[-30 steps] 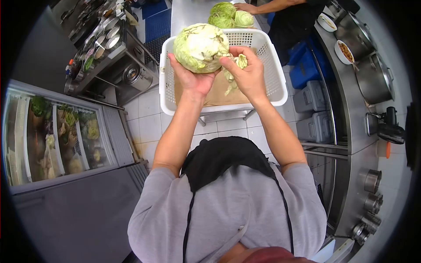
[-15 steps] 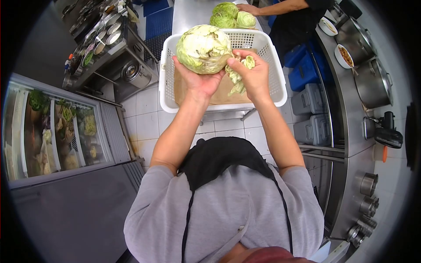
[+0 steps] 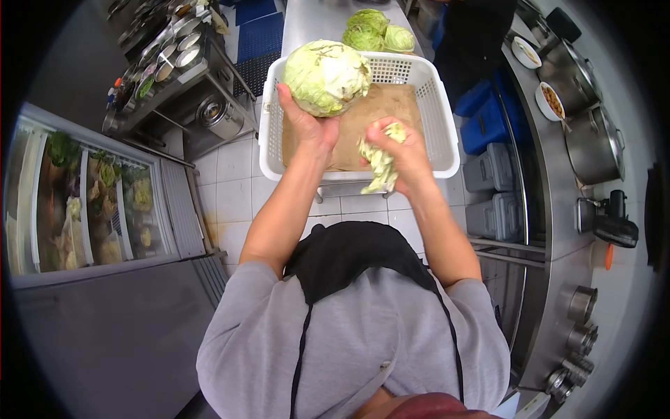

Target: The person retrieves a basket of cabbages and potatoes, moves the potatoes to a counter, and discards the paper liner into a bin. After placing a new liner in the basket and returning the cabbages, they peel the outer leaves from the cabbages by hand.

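A large pale green cabbage (image 3: 326, 75) rests on my left hand (image 3: 307, 126), which supports it from below with the thumb up its left side. Crumpled cabbage leaves (image 3: 381, 162) are gripped in my right hand (image 3: 405, 150), apart from the head and to its lower right. Both hands are above a white perforated plastic basket (image 3: 447, 126). Brown paper or cardboard (image 3: 387, 105) lines the bottom of the basket.
Several green cabbages (image 3: 366, 29) sit on the steel table (image 3: 307, 21) beyond the basket. A person in dark clothing (image 3: 474, 49) stands at the far right. An open-topped fridge (image 3: 91, 209) lies left; a steel counter with pots (image 3: 593, 146) runs along the right.
My right hand has pulled away from the cabbage, down and toward me, with the torn leaves in it. The other person's hand has left the cabbages on the table.
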Motion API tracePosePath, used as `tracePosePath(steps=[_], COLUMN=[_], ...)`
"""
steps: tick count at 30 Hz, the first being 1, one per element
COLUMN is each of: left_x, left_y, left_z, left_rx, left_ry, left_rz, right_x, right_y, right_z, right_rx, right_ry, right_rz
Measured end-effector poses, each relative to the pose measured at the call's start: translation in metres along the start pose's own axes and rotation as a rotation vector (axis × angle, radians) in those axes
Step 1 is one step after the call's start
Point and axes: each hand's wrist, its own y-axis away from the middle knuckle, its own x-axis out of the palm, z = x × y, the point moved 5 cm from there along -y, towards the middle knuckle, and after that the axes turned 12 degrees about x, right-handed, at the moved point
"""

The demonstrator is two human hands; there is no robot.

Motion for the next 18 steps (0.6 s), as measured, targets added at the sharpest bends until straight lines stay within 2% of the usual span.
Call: tracePosePath(steps=[2,3,4,7,8,11,12,15,16,18], left_x=[0.004,0.007,0.000,0.008,0.009,0.014,0.021,0.050,0.056,0.067], left_y=[0.003,0.001,-0.002,0.000,0.002,-0.002,0.001,0.013,0.018,0.033], left_z=[-0.004,-0.005,-0.002,-0.007,-0.009,-0.005,0.000,0.015,0.027,0.051], left_rx=[-0.018,-0.019,-0.048,-0.153,-0.168,-0.280,-0.371,-0.460,-0.556,-0.773], left_ry=[0.025,0.041,0.031,0.027,0.013,0.090,0.137,0.165,0.215,0.315], left_rz=[-0.020,0.041,0.065,0.154,0.135,0.187,0.173,0.141,0.147,0.158], right_x=[-0.006,-0.020,-0.030,-0.093,-0.107,-0.167,-0.179,-0.204,-0.217,-0.234], right_y=[0.011,0.025,0.038,0.079,0.099,0.162,0.185,0.249,0.268,0.307], right_z=[0.013,0.027,0.035,0.041,0.044,0.042,0.044,0.036,0.027,0.013], right_rx=[0.037,0.026,0.008,-0.031,-0.082,-0.268,-0.320,-0.482,-0.556,-0.690], right_ry=[-0.163,-0.247,-0.235,-0.196,-0.181,-0.344,-0.385,-0.508,-0.569,-0.689], right_rz=[0.021,-0.002,-0.089,-0.062,-0.220,-0.420,-0.516,-0.661,-0.524,-0.750])
